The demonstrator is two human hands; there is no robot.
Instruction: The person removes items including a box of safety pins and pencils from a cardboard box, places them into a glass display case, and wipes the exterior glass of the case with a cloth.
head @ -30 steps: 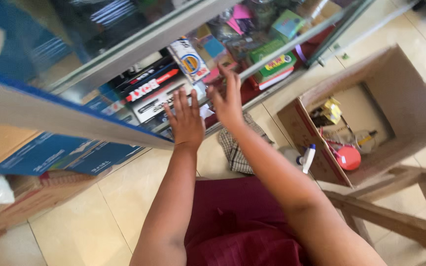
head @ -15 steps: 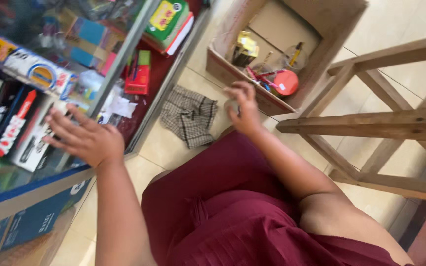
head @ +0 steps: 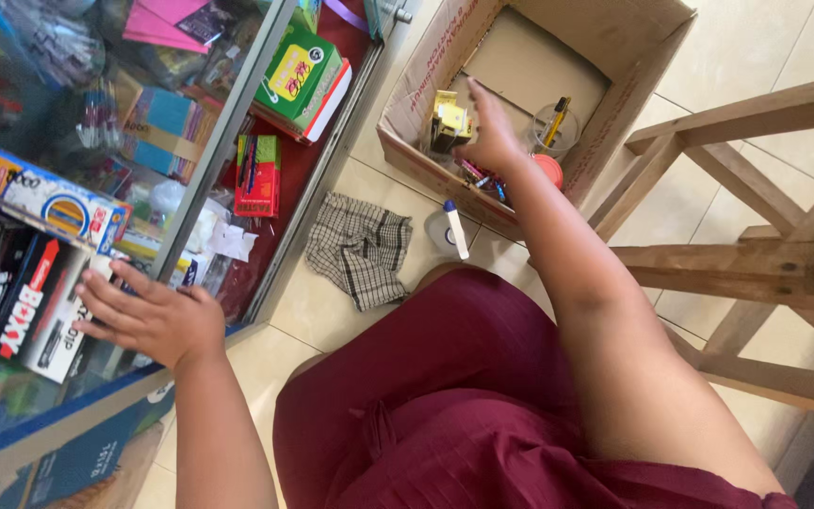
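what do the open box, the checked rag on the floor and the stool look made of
The open box: plain brown corrugated cardboard, matte, judging by its folded flaps. The checked rag: soft woven cloth, crumpled with folds. The stool: bare, unpainted wood, grain showing. The right hand reaches into the box.

The right hand (head: 492, 132) reaches into the cardboard box (head: 633, 47), and its fingertips cover whatever lies beneath them, so contact can't be judged. The box's far corner, at one o'clock, runs off the top edge. At nine o'clock, the left hand (head: 148, 316) presses the glass case (head: 228, 160); reflections blur the goods behind it. The wooden stool (head: 756, 254) is cut off at three o'clock.
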